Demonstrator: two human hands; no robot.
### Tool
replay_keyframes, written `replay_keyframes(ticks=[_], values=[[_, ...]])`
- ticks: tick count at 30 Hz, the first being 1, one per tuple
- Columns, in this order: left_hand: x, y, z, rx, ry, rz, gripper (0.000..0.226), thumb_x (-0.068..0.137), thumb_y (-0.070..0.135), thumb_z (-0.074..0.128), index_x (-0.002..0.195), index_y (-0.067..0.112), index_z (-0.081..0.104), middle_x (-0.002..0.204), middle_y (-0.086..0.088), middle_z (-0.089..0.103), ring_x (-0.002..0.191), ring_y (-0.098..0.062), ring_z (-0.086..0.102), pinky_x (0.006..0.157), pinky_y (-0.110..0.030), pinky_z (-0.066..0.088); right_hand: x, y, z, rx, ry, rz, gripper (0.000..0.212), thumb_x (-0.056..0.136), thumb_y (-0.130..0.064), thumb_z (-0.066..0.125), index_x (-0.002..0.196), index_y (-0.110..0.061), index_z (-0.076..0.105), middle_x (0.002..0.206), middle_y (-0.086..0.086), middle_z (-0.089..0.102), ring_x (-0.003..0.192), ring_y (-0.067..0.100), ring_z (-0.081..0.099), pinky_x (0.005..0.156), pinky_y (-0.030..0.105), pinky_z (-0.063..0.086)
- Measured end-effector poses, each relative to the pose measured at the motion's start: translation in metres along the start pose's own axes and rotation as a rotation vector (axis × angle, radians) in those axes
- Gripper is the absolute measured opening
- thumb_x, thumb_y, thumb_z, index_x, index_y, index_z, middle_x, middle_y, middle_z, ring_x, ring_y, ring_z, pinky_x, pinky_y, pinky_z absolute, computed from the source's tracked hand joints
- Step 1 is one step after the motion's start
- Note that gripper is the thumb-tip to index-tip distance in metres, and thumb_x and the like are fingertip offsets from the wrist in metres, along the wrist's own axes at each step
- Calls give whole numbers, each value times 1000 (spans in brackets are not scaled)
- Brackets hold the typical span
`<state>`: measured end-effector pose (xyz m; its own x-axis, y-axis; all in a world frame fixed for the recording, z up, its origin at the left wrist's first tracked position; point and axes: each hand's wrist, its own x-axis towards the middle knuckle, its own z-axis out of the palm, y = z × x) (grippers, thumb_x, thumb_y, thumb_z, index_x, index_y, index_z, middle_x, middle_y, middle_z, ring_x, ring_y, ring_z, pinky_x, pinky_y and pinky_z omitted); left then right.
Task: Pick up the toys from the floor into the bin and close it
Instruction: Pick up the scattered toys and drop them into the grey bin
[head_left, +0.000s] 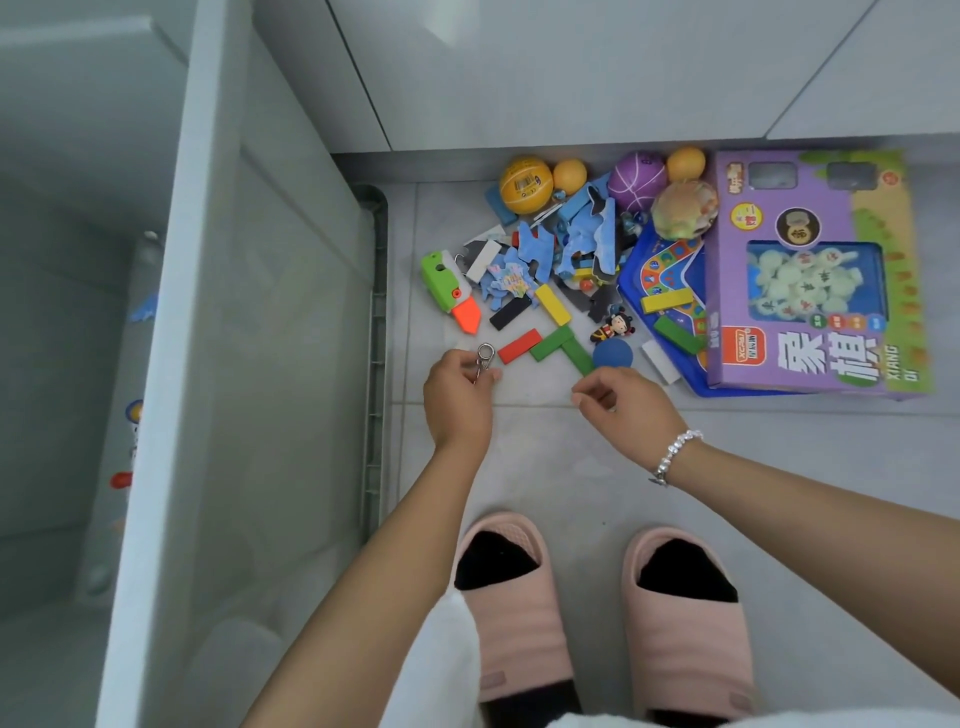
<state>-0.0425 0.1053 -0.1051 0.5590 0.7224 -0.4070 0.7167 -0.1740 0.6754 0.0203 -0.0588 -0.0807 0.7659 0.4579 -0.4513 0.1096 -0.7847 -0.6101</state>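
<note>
A pile of toys lies on the tiled floor: a yellow ball (524, 185), a purple ball (637, 180), blue puzzle pieces (587, 234), a green and orange toy (448, 289), coloured blocks (555, 347), a small figurine (614, 327) and a blue ball (613, 355). My left hand (458, 398) pinches a small metal ring puzzle (483, 355) just above the floor. My right hand (623, 403) hovers below the blue ball with fingers curled; whether it holds anything is hidden. The large translucent bin (218, 364) stands open at the left.
A purple board-game box (815, 270) lies at the right on a blue game mat (670, 280). White cabinet fronts (571, 73) rise behind the pile. The bin's grey lid (375, 364) stands edge-on beside it. My feet in pink slippers (519, 597) stand on bare tiles.
</note>
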Motion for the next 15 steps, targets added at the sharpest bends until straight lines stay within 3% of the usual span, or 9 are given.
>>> replay_keyframes(ticks=[5,9,12,15], values=[[4,10,-4,106,-28,-16,15,81,16,72,87,3,65,89,-10,68,74,-18,56,65,-24,40,1,2,-1,-11,-13,14,17,90,-23,56,102,-15,65,100,4,61,80,9,51,70,18,35],[9,15,-8,259,-128,-32,23,84,20,69,89,-2,64,96,-15,68,88,-31,61,64,-28,38,1,2,-1,-1,-4,26,18,90,-24,56,102,-15,65,96,-1,60,80,8,52,68,16,36],[6,9,-10,200,-169,-39,23,83,20,70,90,-1,68,101,-13,68,96,-29,61,66,-23,37,0,-3,0,111,-10,60,15,90,-25,56,98,-15,65,87,-4,61,78,11,56,69,20,46],[-2,6,-16,46,-185,-85,15,79,21,74,78,6,71,84,-12,69,82,-27,62,62,-21,36,2,-14,3,326,-50,145,17,91,-24,54,101,-13,62,88,3,65,79,15,63,76,32,55]])
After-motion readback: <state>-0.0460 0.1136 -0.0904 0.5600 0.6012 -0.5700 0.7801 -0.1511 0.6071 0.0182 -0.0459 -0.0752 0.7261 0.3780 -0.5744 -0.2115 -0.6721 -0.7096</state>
